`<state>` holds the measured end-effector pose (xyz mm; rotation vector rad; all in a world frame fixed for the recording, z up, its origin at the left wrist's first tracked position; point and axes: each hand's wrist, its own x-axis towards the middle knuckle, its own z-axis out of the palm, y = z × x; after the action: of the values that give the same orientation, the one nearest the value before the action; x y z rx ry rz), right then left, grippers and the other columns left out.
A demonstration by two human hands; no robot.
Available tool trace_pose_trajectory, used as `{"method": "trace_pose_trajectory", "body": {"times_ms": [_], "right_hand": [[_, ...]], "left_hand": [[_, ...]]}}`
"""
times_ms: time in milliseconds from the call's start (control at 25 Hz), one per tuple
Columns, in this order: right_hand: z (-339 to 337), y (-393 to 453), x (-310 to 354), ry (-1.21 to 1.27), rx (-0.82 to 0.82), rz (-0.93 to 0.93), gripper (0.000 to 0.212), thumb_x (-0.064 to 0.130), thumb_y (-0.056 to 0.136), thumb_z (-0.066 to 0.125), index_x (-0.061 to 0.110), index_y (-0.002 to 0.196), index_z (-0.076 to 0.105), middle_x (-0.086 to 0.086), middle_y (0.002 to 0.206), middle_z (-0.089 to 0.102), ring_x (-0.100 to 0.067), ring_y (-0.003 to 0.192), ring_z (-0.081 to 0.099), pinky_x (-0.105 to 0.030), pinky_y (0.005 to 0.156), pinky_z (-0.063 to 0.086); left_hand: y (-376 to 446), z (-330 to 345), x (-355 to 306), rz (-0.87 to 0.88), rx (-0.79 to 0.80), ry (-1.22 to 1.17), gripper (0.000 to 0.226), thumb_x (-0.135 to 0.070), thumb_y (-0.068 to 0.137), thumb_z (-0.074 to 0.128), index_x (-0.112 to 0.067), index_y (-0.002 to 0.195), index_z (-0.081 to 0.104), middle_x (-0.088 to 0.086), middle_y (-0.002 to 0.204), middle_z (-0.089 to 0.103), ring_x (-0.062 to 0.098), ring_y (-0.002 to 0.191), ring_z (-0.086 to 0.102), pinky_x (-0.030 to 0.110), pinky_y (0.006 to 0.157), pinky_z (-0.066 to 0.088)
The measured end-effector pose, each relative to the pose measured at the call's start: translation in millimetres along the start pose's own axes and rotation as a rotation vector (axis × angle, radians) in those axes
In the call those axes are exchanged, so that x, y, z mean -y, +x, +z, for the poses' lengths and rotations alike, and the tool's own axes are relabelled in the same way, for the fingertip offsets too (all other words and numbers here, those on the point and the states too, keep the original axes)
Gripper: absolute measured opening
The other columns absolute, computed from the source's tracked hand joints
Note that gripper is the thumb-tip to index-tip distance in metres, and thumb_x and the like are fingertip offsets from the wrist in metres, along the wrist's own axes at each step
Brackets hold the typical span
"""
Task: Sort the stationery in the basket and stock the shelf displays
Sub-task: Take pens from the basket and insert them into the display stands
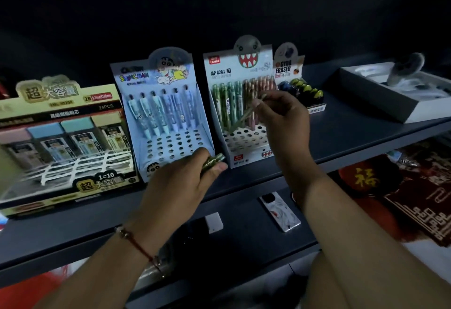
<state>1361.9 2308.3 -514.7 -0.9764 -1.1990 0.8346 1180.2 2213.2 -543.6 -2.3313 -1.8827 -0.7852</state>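
Both forearms reach in from the bottom edge, the left wrist wearing a red cord bracelet (136, 245), and they split the work between them. The left hand (180, 181) hovers low at the front edge of the dark shelf (366, 142), its fingers curled round a small bundle of green pencils (214, 161) whose ends poke out past the thumb; it seems to serve as a reserve, held close so the other hand has little way to travel. The right hand (280, 113) is raised in front of the shark-topped display box (240, 103), pinching a single green pencil (246, 113) between thumb and fingertips, slanted with its lower end aimed at the perforated base. That pinch near the upper end probably lets the tip be steered into one small hole. The green pencils already standing occupy the left rows of this box and pinkish ones the right, so the slant towards the left side looks like colour matching. To the left stands the cartoon pen display (166, 113), with only its back row filled, and beyond it the lead refill box (63, 138); an eraser display (300, 84) sits just right of the shark box. No basket shows in this view. On the lower shelf lies a phone (280, 211).
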Motion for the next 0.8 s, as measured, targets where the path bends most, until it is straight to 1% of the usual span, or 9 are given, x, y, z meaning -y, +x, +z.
{"method": "trace_pose_trajectory", "body": {"times_ms": [80, 160, 280, 440, 480, 560, 600, 680, 800], "right_hand": [[5.6, 4.1, -4.3, -0.070, 0.011, -0.046, 0.017, 0.016, 0.088, 0.073, 0.010, 0.104, 0.069, 0.001, 0.078, 0.070, -0.004, 0.067, 0.064, -0.016, 0.059, 0.048], [8.5, 9.1, -6.1, -0.106, 0.023, -0.091, 0.020, 0.017, 0.089, 0.073, 0.009, 0.107, 0.069, -0.001, 0.083, 0.071, -0.004, 0.070, 0.065, -0.017, 0.061, 0.049], [14.6, 16.3, -9.8, -0.128, 0.009, -0.096, 0.023, 0.016, 0.089, 0.073, 0.006, 0.110, 0.070, 0.000, 0.086, 0.073, -0.003, 0.076, 0.068, -0.014, 0.064, 0.050], [27.3, 19.2, -18.5, -0.142, 0.047, -0.066, 0.028, 0.016, 0.088, 0.073, 0.006, 0.114, 0.070, 0.001, 0.087, 0.073, 0.005, 0.068, 0.064, -0.012, 0.058, 0.048], [29.5, 19.6, -20.7, -0.159, 0.051, -0.062, 0.030, 0.017, 0.088, 0.073, 0.009, 0.116, 0.069, 0.002, 0.091, 0.074, 0.006, 0.070, 0.064, -0.012, 0.059, 0.049], [32.8, 21.2, -24.0, -0.156, 0.050, -0.060, 0.034, 0.018, 0.088, 0.073, 0.011, 0.120, 0.068, 0.002, 0.100, 0.074, 0.005, 0.081, 0.067, -0.013, 0.067, 0.054], [34.4, 22.3, -25.2, -0.142, 0.053, -0.055, 0.035, 0.017, 0.088, 0.073, 0.011, 0.122, 0.067, 0.004, 0.100, 0.073, 0.006, 0.084, 0.067, -0.013, 0.070, 0.054], [38.3, 24.4, -26.2, -0.140, 0.070, -0.053, 0.036, 0.015, 0.088, 0.073, 0.011, 0.123, 0.066, 0.009, 0.096, 0.070, 0.011, 0.082, 0.066, -0.011, 0.070, 0.053], [43.1, 28.2, -27.3, -0.144, 0.093, -0.074, 0.036, 0.014, 0.089, 0.072, 0.011, 0.124, 0.065, 0.014, 0.091, 0.068, 0.012, 0.081, 0.065, -0.010, 0.072, 0.053]], "left_hand": [[2.0, 0.3, 2.2, -0.003, 0.010, -0.007, 0.037, -0.064, 0.091, 0.031, -0.029, 0.083, 0.041, -0.007, 0.052, 0.040, 0.005, 0.045, 0.042, 0.022, 0.043, 0.023], [4.1, -0.2, 4.3, -0.016, 0.008, -0.016, 0.038, -0.064, 0.091, 0.031, -0.029, 0.083, 0.042, -0.007, 0.052, 0.040, 0.006, 0.045, 0.042, 0.023, 0.043, 0.023], [4.9, 0.4, 6.8, -0.023, 0.001, -0.040, 0.040, -0.065, 0.091, 0.031, -0.027, 0.083, 0.043, -0.006, 0.052, 0.040, 0.006, 0.047, 0.043, 0.026, 0.044, 0.027], [8.1, 2.6, 8.0, -0.032, -0.010, -0.039, 0.042, -0.066, 0.090, 0.031, -0.026, 0.083, 0.043, -0.007, 0.053, 0.042, 0.005, 0.049, 0.045, 0.025, 0.045, 0.026], [8.1, 3.8, 7.6, -0.036, -0.006, -0.042, 0.042, -0.066, 0.089, 0.030, -0.027, 0.084, 0.044, -0.007, 0.054, 0.043, 0.005, 0.050, 0.046, 0.025, 0.045, 0.029], [8.3, 5.8, 7.4, -0.035, -0.003, -0.054, 0.041, -0.067, 0.090, 0.030, -0.028, 0.084, 0.043, -0.008, 0.055, 0.045, 0.004, 0.051, 0.047, 0.024, 0.046, 0.032], [8.5, 6.4, 7.2, -0.028, -0.006, -0.055, 0.038, -0.066, 0.090, 0.031, -0.030, 0.083, 0.041, -0.009, 0.055, 0.045, 0.003, 0.050, 0.047, 0.023, 0.045, 0.031], [9.5, 6.1, 6.5, -0.016, -0.013, -0.059, 0.034, -0.064, 0.092, 0.033, -0.032, 0.082, 0.039, -0.009, 0.054, 0.045, 0.003, 0.050, 0.047, 0.021, 0.045, 0.029], [11.8, 6.3, 6.5, -0.014, -0.009, -0.082, 0.034, -0.063, 0.093, 0.034, -0.031, 0.084, 0.042, -0.007, 0.055, 0.044, 0.004, 0.050, 0.047, 0.024, 0.046, 0.029]]}}
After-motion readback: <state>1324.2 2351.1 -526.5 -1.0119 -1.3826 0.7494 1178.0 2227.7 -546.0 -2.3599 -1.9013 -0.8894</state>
